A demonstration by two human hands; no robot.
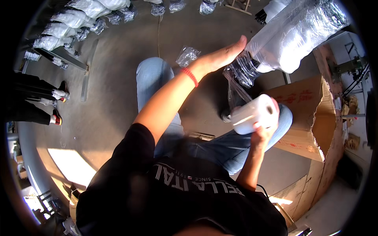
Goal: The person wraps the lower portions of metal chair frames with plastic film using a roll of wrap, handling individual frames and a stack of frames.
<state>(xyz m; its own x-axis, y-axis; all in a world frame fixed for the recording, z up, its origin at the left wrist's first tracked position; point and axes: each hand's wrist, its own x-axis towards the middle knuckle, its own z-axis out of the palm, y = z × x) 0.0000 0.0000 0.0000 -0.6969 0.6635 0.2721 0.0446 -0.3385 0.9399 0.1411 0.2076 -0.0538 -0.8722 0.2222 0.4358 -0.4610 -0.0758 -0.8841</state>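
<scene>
While clasped near the cored end by the right hand (264,134), listed as first item: roll of clear film (248,118), pale, cylindrical, slightly blurred, seen against the right leg of the jeans (220,151). Long axis of roll: slanted gently, cored end to the right and a little higher, plain end to the left. Grip of right hand: closed about the roll, thumb on the near side.

Second item: wrapped bundle (293,41), white contents under shiny clear film, placed at upper right. Long axis: diagonal, from upper right down to a dark, layered end (245,71) at lower left. Between roll and dark end: a loose strip of film (237,92), stretched upward from the roll's left side.

Governing relation, as judged: roll just below the dark end, near but apart, axis far flatter than that of the bundle. Nearer to that end: left hand (220,58), directly at upper left, fingers extended, red bracelet (190,76) at the wrist. Grip of left hand: cannot tell; possibly touching the bundle's edge, far side hidden.

Also noted: torn-edged cardboard box (295,94), right of the roll; crumpled clear wrap (188,56) on the floor, left of the left hand.
</scene>
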